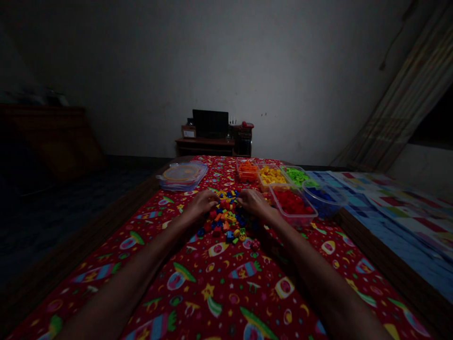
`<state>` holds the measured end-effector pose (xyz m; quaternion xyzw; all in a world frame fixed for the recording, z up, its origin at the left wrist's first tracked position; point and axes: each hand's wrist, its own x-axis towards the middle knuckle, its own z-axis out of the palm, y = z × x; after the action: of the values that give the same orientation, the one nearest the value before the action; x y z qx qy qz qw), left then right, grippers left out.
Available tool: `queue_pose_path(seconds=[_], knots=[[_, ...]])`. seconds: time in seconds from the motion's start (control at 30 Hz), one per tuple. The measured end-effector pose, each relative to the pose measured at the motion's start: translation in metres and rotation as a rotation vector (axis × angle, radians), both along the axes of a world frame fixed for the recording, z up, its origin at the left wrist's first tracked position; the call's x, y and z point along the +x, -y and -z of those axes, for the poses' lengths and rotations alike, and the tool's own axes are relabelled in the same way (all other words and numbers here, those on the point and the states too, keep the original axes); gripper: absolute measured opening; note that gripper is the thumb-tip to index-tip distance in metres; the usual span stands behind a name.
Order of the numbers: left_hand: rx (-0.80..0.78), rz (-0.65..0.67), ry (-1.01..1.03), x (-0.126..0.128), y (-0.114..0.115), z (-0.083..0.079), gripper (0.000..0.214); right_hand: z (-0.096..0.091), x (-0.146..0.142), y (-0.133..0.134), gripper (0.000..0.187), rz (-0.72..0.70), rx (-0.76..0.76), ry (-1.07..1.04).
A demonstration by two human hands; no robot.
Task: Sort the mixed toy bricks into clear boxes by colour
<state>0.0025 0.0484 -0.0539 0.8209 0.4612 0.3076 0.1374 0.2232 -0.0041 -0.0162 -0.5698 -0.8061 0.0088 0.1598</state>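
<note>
On the red patterned cloth (219, 283), two forearms stretch toward 12 o'clock. The left hand (201, 204) and right hand (253, 202) rest with fingers curled on either edge of a pile of small coloured blocks (226, 219), touching it. Whether either pinches a block cannot be told. At 2 o'clock from the pile sit a tub of red blocks (293, 204) and a blue bowl (323, 197). Beyond them stand an orange tub (247, 171), a yellow tub (271, 175) and a green tub (296, 175). At 11 o'clock lies a lidded container (182, 174). Farthest off, a low shelf (205, 144) carries a dark screen (210, 123).
</note>
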Motion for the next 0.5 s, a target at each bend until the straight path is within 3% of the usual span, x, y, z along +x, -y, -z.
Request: queue_pose_path(seconds=[0.2, 0.5], knots=[[-0.006, 0.011, -0.118, 0.004, 0.0, 0.012, 0.023, 0.008, -0.01, 0.003, 0.031, 0.032, -0.036, 0.234], [-0.091, -0.054, -0.179, 0.002, -0.003, 0.009, 0.022, 0.006, 0.0, 0.002, 0.025, 0.028, -0.016, 0.099]])
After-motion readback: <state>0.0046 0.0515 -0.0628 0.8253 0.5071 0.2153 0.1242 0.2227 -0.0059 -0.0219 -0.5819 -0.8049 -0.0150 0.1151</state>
